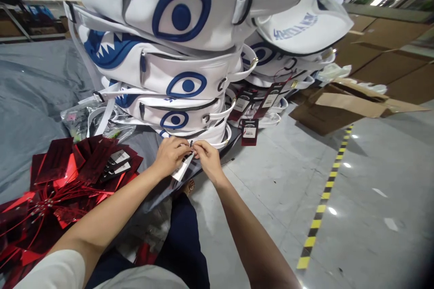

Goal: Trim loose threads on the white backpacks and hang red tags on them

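Note:
A tall stack of white bags [190, 67] with blue eye patches and toothed blue mouths stands before me. At its foot, my left hand [171, 156] is closed, fingertips pinched at the top of a white strap-like strip [183, 168]. My right hand [207, 158] pinches beside it, its fingertips almost touching the left ones. A small black piece shows between the fingertips. What exactly the right fingers grip is hidden. The strip hangs down below the hands, near the edge of the grey-covered table [37, 72].
Left lies a pile of dark red tags [91, 162] with red cords. More white bags [298, 27] stand behind, with red hang tags [250, 132] dangling. An opened cardboard box [339, 104] and yellow-black floor tape [325, 194] are on the right.

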